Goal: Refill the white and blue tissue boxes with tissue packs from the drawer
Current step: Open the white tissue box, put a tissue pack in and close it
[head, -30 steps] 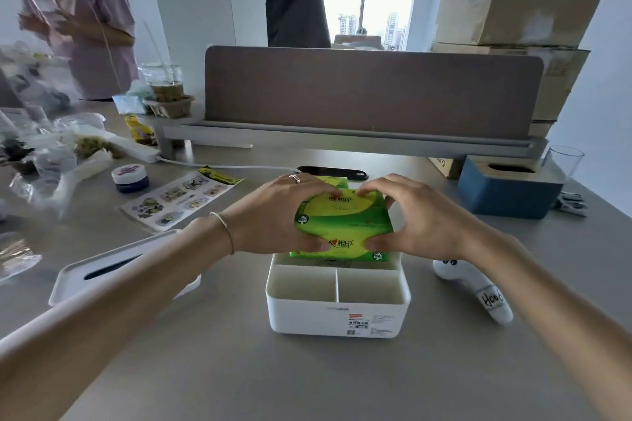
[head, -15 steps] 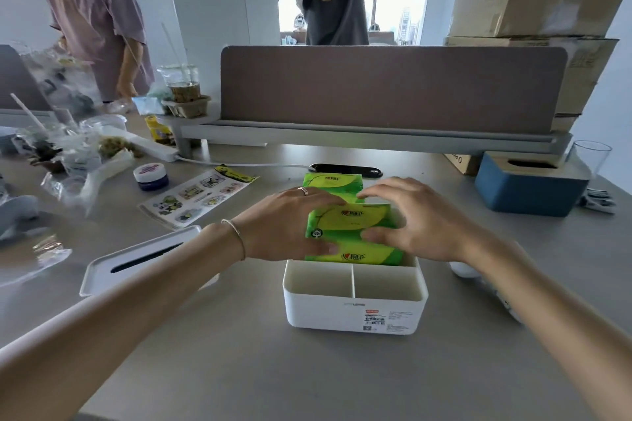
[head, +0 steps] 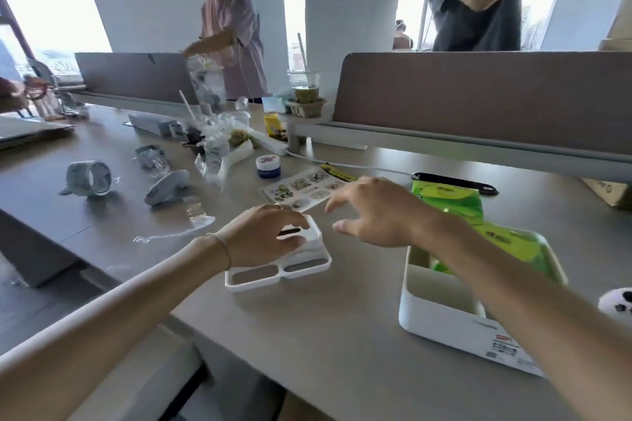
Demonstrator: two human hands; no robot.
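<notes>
The white tissue box point(head: 441, 319) stands lidless at the right with a green tissue pack point(head: 513, 246) lying inside it. A second green tissue pack point(head: 448, 198) lies on the desk just behind the box. Left of the box, the white lid point(head: 290, 272) with its dark slot rests on the desk. My left hand point(head: 263, 236) lies on the lid's far end, fingers curled over its top. My right hand point(head: 372, 212) hovers open between the lid and the box, holding nothing. The blue tissue box is out of view.
A sticker sheet point(head: 301, 190), a small blue-lidded jar point(head: 268, 166) and plastic cups and wrappers point(head: 212, 143) clutter the desk's left. A black object point(head: 455, 179) lies below the brown divider point(head: 478, 92). Two people stand behind the desk. A panda toy point(head: 615, 301) sits at far right.
Both hands left the green pack, which now sits in the white box. The view swung left; my left hand reached onto the lid and my right hand followed, open.
</notes>
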